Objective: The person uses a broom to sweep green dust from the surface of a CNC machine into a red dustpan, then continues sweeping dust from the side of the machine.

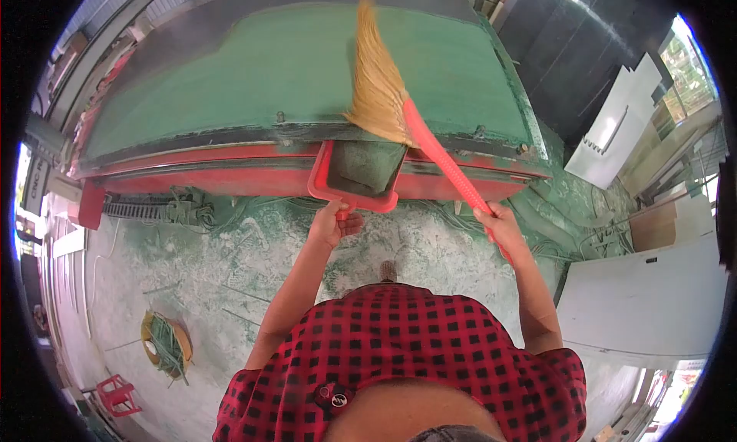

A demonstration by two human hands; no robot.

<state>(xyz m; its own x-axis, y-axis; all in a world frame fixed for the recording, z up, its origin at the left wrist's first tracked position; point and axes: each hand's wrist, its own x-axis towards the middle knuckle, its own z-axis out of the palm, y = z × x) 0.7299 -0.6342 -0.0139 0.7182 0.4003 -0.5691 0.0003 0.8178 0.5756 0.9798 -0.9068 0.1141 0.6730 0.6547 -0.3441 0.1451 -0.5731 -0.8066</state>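
Red-and-black checked shirt; beyond, a wide green-topped desk. Closed right hand angles a red-handled straw broom over its edge; loosely curled left hand holds a red plastic dustpan where dust could drop in.

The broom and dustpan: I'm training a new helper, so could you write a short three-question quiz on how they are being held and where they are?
1. What does the left hand hold?
A) The broom
B) The red dustpan
C) A hose

2. True or false: the straw broom has its bristles pointing down at the person's feet.

3. Fill in the blank: the broad tabletop beyond the dustpan is mostly coloured ____.

Key: 1. B; 2. false; 3. green
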